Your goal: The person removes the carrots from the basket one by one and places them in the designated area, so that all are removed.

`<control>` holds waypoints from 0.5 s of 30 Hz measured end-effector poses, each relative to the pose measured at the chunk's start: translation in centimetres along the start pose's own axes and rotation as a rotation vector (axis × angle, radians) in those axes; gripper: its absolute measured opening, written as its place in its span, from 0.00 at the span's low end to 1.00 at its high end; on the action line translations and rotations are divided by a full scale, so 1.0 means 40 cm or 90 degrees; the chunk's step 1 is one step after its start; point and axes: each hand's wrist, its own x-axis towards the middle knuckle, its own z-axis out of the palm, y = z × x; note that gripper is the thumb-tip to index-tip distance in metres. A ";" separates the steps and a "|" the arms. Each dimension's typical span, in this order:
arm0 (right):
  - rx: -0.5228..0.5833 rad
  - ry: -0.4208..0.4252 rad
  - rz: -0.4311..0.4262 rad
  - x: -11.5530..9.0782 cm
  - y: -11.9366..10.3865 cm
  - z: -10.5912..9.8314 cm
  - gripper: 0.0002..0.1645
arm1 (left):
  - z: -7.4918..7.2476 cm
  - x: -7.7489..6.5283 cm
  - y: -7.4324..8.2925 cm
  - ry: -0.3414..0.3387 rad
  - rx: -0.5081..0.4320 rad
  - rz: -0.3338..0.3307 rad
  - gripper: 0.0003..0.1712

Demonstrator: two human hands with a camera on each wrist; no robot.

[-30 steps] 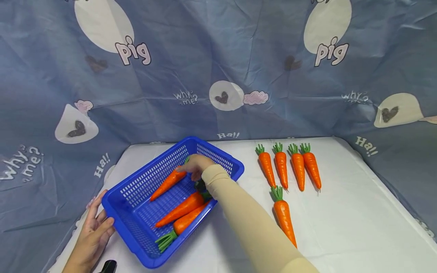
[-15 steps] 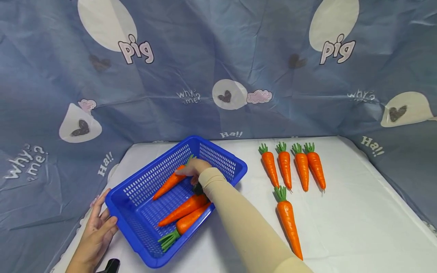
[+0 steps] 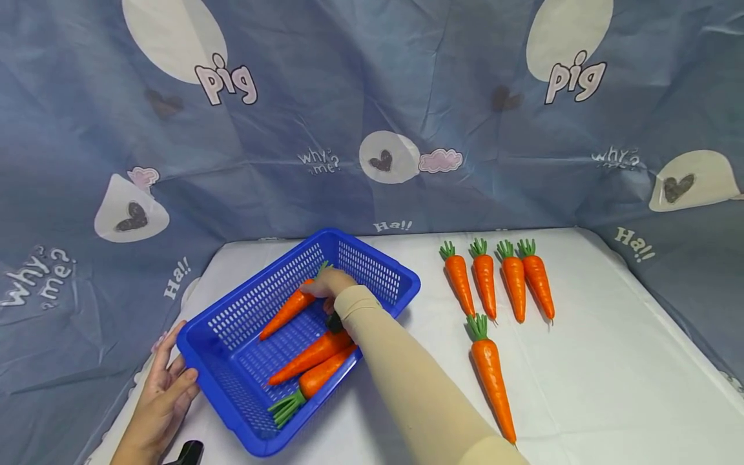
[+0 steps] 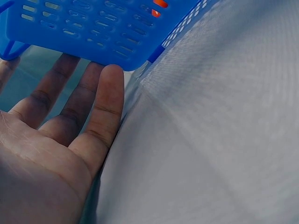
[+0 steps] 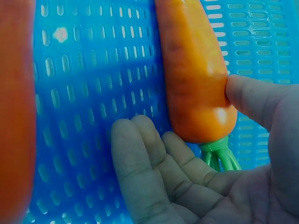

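A blue plastic basket (image 3: 216,403) stands at an angle on the left of the table, with 3 orange carrots inside. My left hand (image 3: 159,394) is at its left end; in the left wrist view its fairly straight fingers touch the basket's underside edge. Inside the basket, my right hand (image 3: 332,284) is around the thick, leafy end of the far carrot (image 3: 285,315). The right wrist view shows the thumb against one side of this carrot (image 5: 196,79) and curled fingers along the other. Nearer carrots (image 3: 310,357) lie along the front wall.
Several carrots (image 3: 482,284) lie in a row at the back right of the white table (image 3: 587,361). One more carrot (image 3: 493,387) lies nearer, in front of them. A black object (image 3: 188,452) shows by the left wrist. A patterned blue cloth (image 3: 465,116) hangs behind.
The whole view has shifted slightly. My right hand has moved a little to the left at the far carrot, which stays in its place. My left hand keeps its spot at the basket.
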 end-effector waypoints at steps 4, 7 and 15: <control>0.011 -0.012 0.007 0.004 -0.002 0.000 0.25 | 0.001 -0.002 0.001 -0.001 -0.001 0.001 0.45; 0.026 -0.020 0.016 0.009 -0.002 -0.001 0.25 | 0.003 -0.002 0.002 0.000 -0.001 0.000 0.45; 0.053 -0.040 0.009 0.017 0.010 -0.010 0.24 | 0.005 0.000 0.004 0.004 0.000 -0.007 0.45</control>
